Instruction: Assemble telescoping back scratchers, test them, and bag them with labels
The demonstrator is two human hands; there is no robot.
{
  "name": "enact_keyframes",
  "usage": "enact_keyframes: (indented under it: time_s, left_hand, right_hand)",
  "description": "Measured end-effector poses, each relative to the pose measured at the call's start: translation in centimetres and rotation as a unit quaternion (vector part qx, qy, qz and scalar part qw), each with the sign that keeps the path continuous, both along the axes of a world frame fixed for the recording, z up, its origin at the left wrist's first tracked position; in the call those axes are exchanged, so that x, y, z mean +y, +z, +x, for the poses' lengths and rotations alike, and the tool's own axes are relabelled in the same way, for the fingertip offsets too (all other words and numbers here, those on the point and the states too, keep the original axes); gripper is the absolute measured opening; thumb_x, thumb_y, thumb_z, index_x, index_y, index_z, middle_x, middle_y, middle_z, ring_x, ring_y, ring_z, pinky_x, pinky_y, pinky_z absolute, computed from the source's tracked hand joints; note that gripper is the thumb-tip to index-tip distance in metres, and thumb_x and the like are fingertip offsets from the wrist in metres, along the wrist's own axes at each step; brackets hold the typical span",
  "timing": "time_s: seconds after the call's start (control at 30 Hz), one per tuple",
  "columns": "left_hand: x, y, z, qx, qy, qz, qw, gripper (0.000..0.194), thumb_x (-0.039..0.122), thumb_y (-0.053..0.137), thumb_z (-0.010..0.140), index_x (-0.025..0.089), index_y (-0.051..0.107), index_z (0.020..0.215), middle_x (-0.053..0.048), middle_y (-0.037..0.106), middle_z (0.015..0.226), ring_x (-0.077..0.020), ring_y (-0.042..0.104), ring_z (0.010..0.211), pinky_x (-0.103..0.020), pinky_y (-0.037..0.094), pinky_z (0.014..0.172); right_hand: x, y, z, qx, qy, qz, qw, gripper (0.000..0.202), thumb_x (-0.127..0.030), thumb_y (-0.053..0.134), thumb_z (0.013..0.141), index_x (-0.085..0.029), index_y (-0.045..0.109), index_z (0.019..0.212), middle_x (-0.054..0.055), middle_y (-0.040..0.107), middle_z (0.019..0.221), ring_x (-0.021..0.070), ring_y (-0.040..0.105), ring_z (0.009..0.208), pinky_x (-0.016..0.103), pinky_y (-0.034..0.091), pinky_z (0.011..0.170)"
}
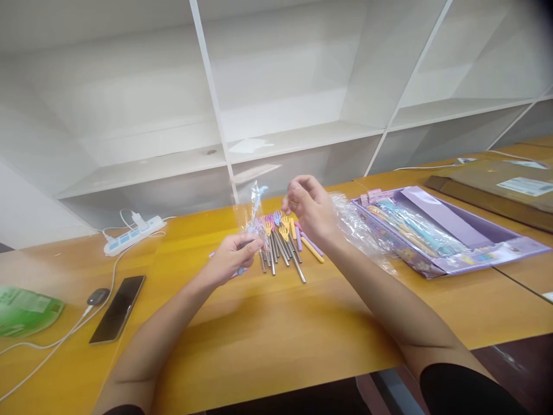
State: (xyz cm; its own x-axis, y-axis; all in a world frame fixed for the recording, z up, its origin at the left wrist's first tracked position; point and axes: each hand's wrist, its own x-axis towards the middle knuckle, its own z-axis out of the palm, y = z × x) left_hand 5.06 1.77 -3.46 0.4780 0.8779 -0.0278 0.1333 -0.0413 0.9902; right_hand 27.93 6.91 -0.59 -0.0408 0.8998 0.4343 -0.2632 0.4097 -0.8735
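The left hand has its fingers pinched on a clear bag, with 1 blue piece apparently inside; the right hand is raised near it, fingers loosely curled, and whether they hold anything I cannot tell; bagging looks partway along: wrapped items lie in the purple box, while claw-headed rods and coloured handles sit loose on the desk.
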Motion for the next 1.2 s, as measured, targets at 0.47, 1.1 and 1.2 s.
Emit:
enact_keyframes:
  time_s: [0.47,1.1,1.2]
  left_hand:
    - [-0.5,-2.9,2.9,-0.124,-0.028,-0.056,0.99,0.047,0.059,0.082,0.09,0.014,0.072,0.086,0.001,0.053,0.072,-0.0065,0.032,0.058,-0.026,0.026,0.059]
    - [1.5,1.4,-2.1,-0.16,0.28,0.184,0.929,0.041,0.059,0.087,0.084,0.019,0.079,0.084,0.0,0.065,0.077,-0.011,0.052,0.068,-0.025,0.042,0.069]
    - [1.0,2.0,-1.9,-0.224,0.308,0.207,0.901,0.039,0.056,0.091,0.081,0.019,0.077,0.083,0.001,0.062,0.073,-0.0094,0.048,0.062,-0.024,0.04,0.062]
  right_hand:
    - [0.0,-3.6,-4.5,0.049,0.184,-0.214,0.958,0.063,-0.087,0.059,0.086,-0.025,0.064,0.085,0.007,0.071,0.082,0.0255,0.068,0.087,0.039,0.056,0.079]
    - [-3.4,0.2,0.0,-0.096,0.052,0.037,0.993,0.05,-0.067,0.052,0.106,-0.023,0.074,0.097,-0.004,0.038,0.069,0.0091,0.029,0.051,0.029,0.025,0.048]
    - [-6.0,0.8,-0.4,-0.258,0.046,0.12,0.958,0.056,-0.059,0.045,0.111,-0.02,0.068,0.079,0.0,0.048,0.075,0.012,0.049,0.067,0.031,0.041,0.064]
